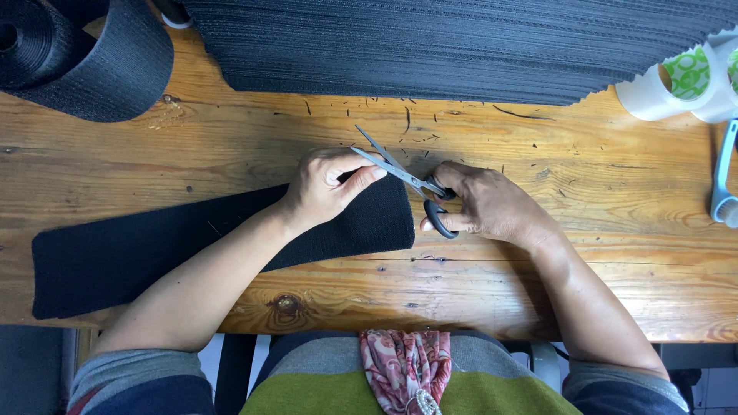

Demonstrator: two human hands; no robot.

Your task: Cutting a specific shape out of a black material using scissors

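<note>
A long black strip of ribbed fabric (154, 250) lies flat on the wooden table (600, 192), running from the left edge to the middle. My left hand (327, 184) presses down on its right end, fingers pinching the upper corner. My right hand (484, 204) grips black-handled scissors (407, 180), whose open silver blades point up-left at the strip's top right corner, right beside my left fingertips.
A big stack of black ribbed fabric (461, 46) fills the far side of the table. A black roll (84, 54) sits at the far left. Tape rolls (676, 84) and a light blue tool (723, 184) lie at the right. Small black thread scraps dot the wood.
</note>
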